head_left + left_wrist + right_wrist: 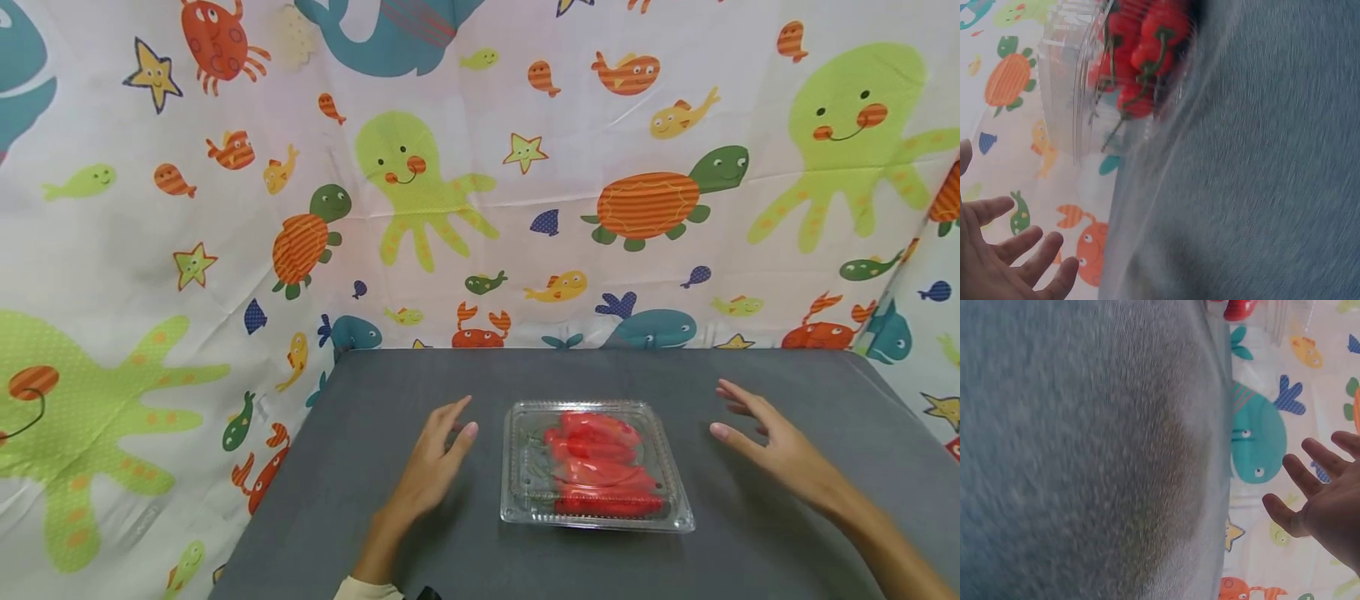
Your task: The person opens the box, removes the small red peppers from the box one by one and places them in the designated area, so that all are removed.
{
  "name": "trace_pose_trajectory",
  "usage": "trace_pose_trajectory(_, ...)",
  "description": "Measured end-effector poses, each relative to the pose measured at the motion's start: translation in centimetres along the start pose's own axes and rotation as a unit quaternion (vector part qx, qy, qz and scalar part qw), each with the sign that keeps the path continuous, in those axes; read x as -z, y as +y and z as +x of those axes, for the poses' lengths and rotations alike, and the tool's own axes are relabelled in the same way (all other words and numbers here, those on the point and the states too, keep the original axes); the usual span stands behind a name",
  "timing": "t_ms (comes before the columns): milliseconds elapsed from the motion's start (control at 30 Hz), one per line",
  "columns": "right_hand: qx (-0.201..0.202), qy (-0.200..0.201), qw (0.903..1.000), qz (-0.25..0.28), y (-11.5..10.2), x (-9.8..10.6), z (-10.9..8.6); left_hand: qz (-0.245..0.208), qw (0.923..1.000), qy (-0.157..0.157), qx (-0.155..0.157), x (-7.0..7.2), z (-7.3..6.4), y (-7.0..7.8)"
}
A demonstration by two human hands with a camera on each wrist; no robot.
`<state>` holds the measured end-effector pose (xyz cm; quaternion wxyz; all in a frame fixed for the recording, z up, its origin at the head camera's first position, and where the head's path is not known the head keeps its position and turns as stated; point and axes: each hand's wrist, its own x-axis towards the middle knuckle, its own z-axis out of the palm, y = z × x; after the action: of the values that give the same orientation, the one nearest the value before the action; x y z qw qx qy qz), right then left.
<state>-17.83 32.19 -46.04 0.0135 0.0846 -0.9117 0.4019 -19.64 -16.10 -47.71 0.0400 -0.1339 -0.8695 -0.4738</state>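
A clear plastic clamshell box (525, 475) with its lid down lies on the grey table. Inside are several red peppers (600, 462) with green stems; the stems show plainly on the peppers (1125, 62) in the left wrist view. To the left of the box is my left hand (431, 462), apart from it, with fingers loosely extended and nothing held. My right hand (783, 454) is on the other side, farther from the box, its fingers spread in the right wrist view and also holding nothing.
The grey table (420, 375) reaches back to a white cloth (465, 242) printed with sea animals. This cloth hangs behind the table and along its left and right sides.
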Motion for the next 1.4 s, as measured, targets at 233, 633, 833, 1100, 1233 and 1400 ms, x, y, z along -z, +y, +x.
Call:
trace_pose_trajectory(233,-0.007,-0.006,1.0,-0.004,-1.0,-0.8,-1.2,-0.015,0.9997,-0.018,0.012,-0.9,-1.0,0.4)
trace_pose_trajectory(633,-0.005,-0.029,0.9995,0.01,-1.5,-2.0,-2.7,-0.047,0.998,-0.041,0.006,-2.2,-2.5,1.1)
trace_pose_trajectory(833,-0.018,-0.038,0.9988,0.027,-2.1,-3.1,-3.3,-0.069,0.9956,-0.062,0.01,-2.8,-3.0,0.7)
trace_pose_trajectory(1100,-0.02,-0.058,0.9955,0.072,-1.6,-4.1,-3.9,-0.107,0.9903,-0.087,0.013,-3.1,-3.3,0.3)
trace_pose_trajectory(1233,-0.016,-0.061,0.9936,0.093,-1.5,-4.5,-4.1,-0.128,0.9861,-0.107,0.002,-3.1,-3.4,0.1)
trace_pose_trajectory(1400,-0.009,-0.068,0.9918,0.108,-1.4,-4.8,-4.3,-0.142,0.9813,-0.13,0.01,-3.1,-3.5,0.0)
